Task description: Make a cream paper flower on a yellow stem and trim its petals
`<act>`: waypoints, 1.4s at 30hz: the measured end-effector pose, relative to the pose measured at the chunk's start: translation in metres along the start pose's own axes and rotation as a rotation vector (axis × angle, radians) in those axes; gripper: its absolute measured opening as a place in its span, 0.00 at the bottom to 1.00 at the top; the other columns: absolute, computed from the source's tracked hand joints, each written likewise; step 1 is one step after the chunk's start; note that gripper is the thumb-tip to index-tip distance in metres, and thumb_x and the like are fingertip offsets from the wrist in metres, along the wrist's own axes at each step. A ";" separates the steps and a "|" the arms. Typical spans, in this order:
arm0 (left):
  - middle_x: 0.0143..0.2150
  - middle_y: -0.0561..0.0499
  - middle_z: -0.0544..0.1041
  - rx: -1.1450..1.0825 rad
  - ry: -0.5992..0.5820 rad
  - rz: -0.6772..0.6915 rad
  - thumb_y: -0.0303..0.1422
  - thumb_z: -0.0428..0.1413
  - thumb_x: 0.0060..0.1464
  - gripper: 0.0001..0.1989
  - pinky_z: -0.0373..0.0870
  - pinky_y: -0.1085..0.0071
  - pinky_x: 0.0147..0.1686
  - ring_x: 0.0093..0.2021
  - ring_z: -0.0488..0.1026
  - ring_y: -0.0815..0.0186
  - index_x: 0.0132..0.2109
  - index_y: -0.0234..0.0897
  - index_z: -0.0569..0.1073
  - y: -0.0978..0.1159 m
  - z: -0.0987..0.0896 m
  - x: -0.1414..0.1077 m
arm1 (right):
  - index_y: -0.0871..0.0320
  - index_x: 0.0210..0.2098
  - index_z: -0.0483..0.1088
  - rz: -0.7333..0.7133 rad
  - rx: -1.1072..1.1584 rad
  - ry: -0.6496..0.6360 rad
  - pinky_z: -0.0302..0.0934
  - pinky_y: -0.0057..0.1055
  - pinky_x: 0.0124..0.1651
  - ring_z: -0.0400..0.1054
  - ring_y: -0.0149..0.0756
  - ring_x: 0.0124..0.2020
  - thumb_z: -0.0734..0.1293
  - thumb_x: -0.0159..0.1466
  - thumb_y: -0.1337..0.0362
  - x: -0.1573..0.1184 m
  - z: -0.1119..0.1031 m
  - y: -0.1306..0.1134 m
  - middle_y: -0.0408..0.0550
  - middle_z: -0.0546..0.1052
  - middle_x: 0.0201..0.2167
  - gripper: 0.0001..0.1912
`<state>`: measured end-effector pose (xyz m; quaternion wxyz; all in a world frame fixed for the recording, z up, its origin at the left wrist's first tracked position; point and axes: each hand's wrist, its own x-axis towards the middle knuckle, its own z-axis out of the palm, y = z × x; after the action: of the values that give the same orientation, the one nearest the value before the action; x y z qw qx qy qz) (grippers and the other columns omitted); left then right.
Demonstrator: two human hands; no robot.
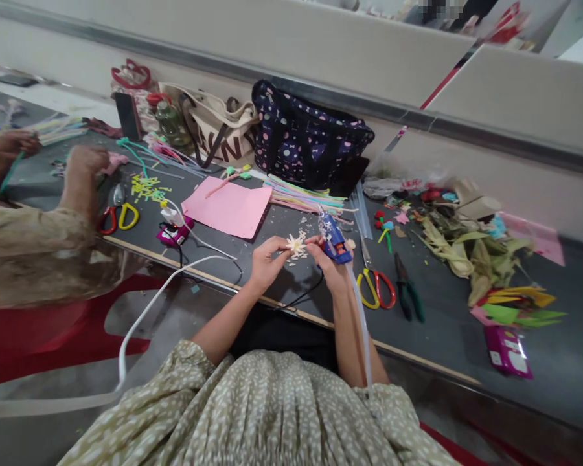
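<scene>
My left hand (271,262) pinches a small cream flower (296,244) made of narrow petals, holding it just above the table. My right hand (331,266) is wrapped round a blue hot glue gun (335,239), its handle hidden by the palm. The thumb and fingertips of that hand also reach to the flower's right side. The gun's nozzle points away from me, and a long whitish glue stick (361,310) trails back from it over my right forearm. Small pale scraps (302,226) lie behind the flower.
Scissors (376,285) and pliers (408,291) lie to the right, near dried husks (447,252). Pink paper (228,207), pipe cleaners (311,194) and a dark patterned bag (311,136) are behind. At left, a co-worker's hand (90,158) is near another pair of scissors (119,213).
</scene>
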<state>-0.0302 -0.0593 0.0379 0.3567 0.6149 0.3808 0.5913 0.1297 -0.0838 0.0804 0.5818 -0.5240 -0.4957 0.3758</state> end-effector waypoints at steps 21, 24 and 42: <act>0.26 0.56 0.73 -0.336 0.060 -0.486 0.37 0.70 0.41 0.14 0.67 0.76 0.30 0.26 0.68 0.74 0.30 0.35 0.74 -0.002 0.008 -0.002 | 0.56 0.31 0.69 0.123 0.027 0.256 0.54 0.29 0.22 0.57 0.27 0.18 0.74 0.54 0.51 0.002 -0.013 0.038 0.44 0.78 0.30 0.17; 0.24 0.57 0.71 -0.444 0.056 -0.598 0.38 0.71 0.39 0.17 0.63 0.79 0.23 0.22 0.63 0.77 0.29 0.35 0.73 0.002 0.007 0.002 | 0.56 0.31 0.70 0.136 0.032 0.246 0.54 0.30 0.23 0.57 0.27 0.18 0.75 0.53 0.50 0.000 -0.013 0.036 0.42 0.76 0.26 0.18; 0.22 0.58 0.69 -0.766 0.097 -0.902 0.37 0.73 0.35 0.20 0.49 0.83 0.14 0.17 0.58 0.81 0.34 0.32 0.75 -0.004 0.005 0.007 | 0.55 0.32 0.74 0.152 -0.028 -0.121 0.62 0.31 0.24 0.67 0.30 0.17 0.70 0.59 0.42 -0.024 -0.002 0.025 0.47 0.80 0.30 0.22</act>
<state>-0.0250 -0.0514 0.0370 0.7516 0.1920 0.3799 0.5039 0.1288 -0.1028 0.0521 0.5133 -0.5444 -0.4938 0.4430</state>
